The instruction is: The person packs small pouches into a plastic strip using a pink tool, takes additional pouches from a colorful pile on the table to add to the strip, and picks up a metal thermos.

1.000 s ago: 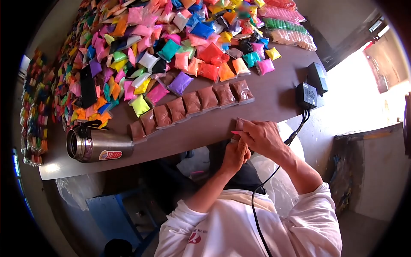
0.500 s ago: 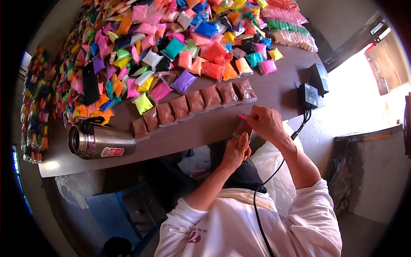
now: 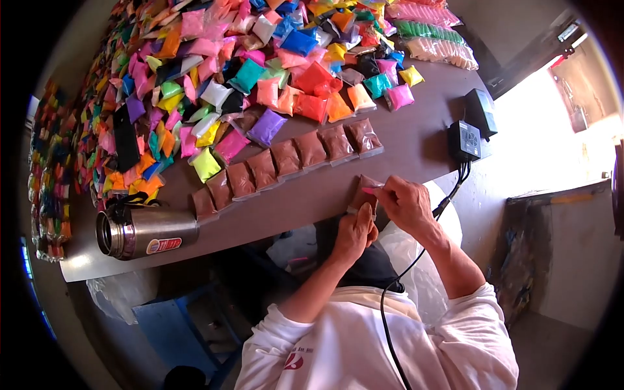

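My left hand (image 3: 355, 233) is closed on the lower end of a small clear packet of brown material (image 3: 364, 195), held just over the table's front edge. Close by on its right, my right hand (image 3: 404, 205) has its fingers pinched at a small pink object (image 3: 370, 190), whose kind I cannot make out. The pink piece lies against the packet's face. Beyond both hands, a slanting row of similar brown packets (image 3: 285, 158) lies on the brown table (image 3: 286, 201). Part of the held packet is hidden by my left thumb.
A steel flask (image 3: 166, 231) lies on its side at left. A heap of colourful packets (image 3: 247, 75) covers the back, with a black phone-like slab (image 3: 126, 140) on it. Black boxes (image 3: 465, 143) with cables stand at right. A cable (image 3: 383, 312) runs down my front.
The view has shifted slightly, so the table's contents sit further left. My right fingers and the pink object have moved lower over the packet, and more of its top end shows.
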`<move>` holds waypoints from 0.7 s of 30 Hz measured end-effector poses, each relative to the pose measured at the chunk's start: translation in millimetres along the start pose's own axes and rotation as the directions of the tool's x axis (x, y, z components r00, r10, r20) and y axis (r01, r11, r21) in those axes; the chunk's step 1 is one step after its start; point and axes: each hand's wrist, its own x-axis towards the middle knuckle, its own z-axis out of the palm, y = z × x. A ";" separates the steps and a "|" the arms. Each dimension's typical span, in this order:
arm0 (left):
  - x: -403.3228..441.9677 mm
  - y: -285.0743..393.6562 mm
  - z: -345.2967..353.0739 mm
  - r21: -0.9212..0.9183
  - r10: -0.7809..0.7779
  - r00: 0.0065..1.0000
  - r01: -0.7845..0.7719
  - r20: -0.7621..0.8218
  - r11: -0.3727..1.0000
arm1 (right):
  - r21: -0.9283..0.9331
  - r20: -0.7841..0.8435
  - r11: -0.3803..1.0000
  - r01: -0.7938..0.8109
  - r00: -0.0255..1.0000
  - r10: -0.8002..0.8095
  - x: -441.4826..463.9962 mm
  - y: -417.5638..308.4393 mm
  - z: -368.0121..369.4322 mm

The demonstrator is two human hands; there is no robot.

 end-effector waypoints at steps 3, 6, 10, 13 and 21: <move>1.8 2.1 1.6 -0.035 0.039 0.999 -0.038 0.010 0.999 | 0.080 -0.126 0.997 -0.009 0.992 0.019 7.5 4.9 -0.1; -1.6 -2.5 0.0 -0.031 0.034 0.999 -0.034 -0.003 0.999 | -0.087 -0.204 0.975 -0.202 0.962 0.181 16.5 29.3 -3.3; -4.1 -14.7 -2.9 -0.005 0.071 0.997 -0.071 -0.010 0.997 | 0.177 -0.067 0.983 -0.044 0.996 0.057 2.9 12.0 -11.8; -2.2 -9.8 -2.8 0.004 0.082 0.997 -0.082 0.013 0.997 | 0.033 -0.028 0.988 0.153 0.988 -0.152 -0.3 -15.3 -5.8; 1.2 2.8 1.1 0.036 0.110 0.994 -0.111 0.028 0.993 | -0.010 -0.029 0.996 0.088 0.996 -0.089 16.7 -4.3 -1.2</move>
